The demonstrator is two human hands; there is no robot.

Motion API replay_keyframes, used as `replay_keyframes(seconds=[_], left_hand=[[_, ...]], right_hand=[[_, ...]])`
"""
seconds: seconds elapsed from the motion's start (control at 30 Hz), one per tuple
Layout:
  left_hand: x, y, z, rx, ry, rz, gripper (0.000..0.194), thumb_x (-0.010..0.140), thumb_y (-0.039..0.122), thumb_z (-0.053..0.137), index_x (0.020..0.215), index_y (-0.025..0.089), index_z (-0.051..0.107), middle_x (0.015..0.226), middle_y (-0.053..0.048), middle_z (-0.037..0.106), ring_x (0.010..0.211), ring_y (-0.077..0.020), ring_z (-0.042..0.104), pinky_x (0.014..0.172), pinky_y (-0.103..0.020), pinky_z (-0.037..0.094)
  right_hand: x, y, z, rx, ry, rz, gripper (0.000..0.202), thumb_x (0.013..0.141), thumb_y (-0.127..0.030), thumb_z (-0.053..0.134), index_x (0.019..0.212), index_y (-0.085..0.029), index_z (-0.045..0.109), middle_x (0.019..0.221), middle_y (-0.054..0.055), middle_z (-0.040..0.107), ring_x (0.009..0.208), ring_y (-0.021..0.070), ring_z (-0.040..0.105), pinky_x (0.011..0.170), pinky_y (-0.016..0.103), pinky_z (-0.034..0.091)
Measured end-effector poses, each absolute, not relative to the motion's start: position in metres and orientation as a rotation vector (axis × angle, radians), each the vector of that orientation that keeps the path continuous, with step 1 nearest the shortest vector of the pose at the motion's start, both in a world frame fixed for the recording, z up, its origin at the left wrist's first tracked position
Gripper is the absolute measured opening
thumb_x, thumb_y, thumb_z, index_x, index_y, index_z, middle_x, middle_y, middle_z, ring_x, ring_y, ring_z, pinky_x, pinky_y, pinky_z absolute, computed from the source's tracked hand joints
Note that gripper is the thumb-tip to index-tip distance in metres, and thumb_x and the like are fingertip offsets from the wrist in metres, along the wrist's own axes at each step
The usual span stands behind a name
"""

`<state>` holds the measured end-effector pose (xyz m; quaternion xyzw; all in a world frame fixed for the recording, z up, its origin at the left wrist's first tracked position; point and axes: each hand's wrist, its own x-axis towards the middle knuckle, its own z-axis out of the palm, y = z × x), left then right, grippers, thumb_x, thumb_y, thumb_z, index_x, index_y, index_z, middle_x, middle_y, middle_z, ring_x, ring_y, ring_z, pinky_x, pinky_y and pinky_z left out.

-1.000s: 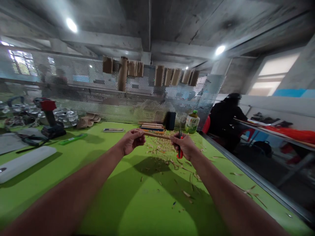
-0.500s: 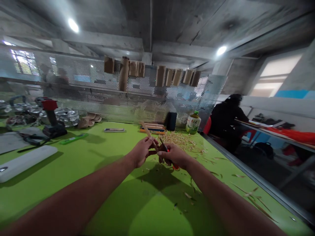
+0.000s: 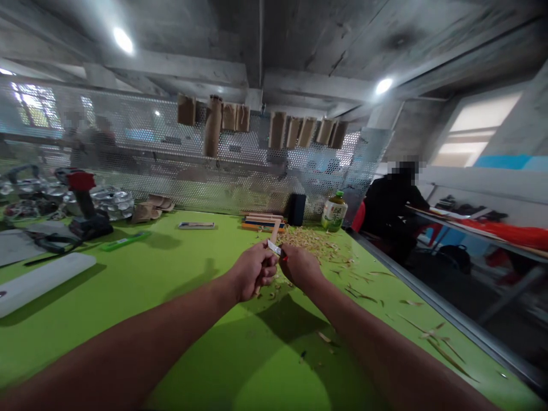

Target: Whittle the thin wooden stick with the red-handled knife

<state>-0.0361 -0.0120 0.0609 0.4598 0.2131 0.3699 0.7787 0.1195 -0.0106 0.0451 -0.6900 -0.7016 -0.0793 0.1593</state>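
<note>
My left hand (image 3: 256, 270) is wrapped round a thin strip of wood (image 3: 275, 230), whose pale upper end sticks up past the fingers. Closed on the handle of a knife (image 3: 274, 248), my right hand (image 3: 302, 266) sits close beside it. The bright blade lies across the strip, just above my left fingers. A bit of red shows at the knife's handle; the rest is hidden in the fist. Pale wood shavings (image 3: 314, 240) lie heaped beyond my hands on the green table (image 3: 205, 342), with more scattered to the right.
A cordless drill (image 3: 83, 200), pliers (image 3: 57, 242) and a white bar (image 3: 47, 282) lie at left. Near the mesh screen stand a green-capped bottle (image 3: 335, 212), a dark box (image 3: 297, 209) and stacked strips (image 3: 261, 221). A person in black (image 3: 391, 211) sits at right.
The knife has turned so its blade now crosses the wood strip. The strip has swung from leaning left to leaning slightly right, and my left fingers have closed more around it.
</note>
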Motion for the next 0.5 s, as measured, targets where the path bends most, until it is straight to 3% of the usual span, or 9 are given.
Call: replay_keyframes(seconds=[0.2,0.5], left_hand=[[-0.035,-0.015,0.06,0.904,0.431,0.743,0.015,0.079,0.016,0.05,0.09,0.021,0.041,0.061,0.008,0.038,0.036,-0.0027,0.025,0.031,-0.012,0.014],[-0.035,-0.012,0.057,0.892,0.394,0.763,0.017,0.078,0.015,0.05,0.092,0.021,0.042,0.062,0.008,0.039,0.037,-0.0026,0.026,0.031,-0.012,0.015]], right_hand=[[0.123,-0.006,0.052,-2.02,-1.947,-0.245,0.021,0.088,-0.025,0.044,0.09,-0.019,0.063,0.084,0.007,0.07,0.069,0.0151,0.06,0.055,0.026,0.025],[0.122,-0.013,0.054,-1.975,-2.075,-0.256,0.024,0.087,-0.027,0.043,0.088,-0.019,0.065,0.082,0.007,0.07,0.069,0.0155,0.06,0.055,0.026,0.026]])
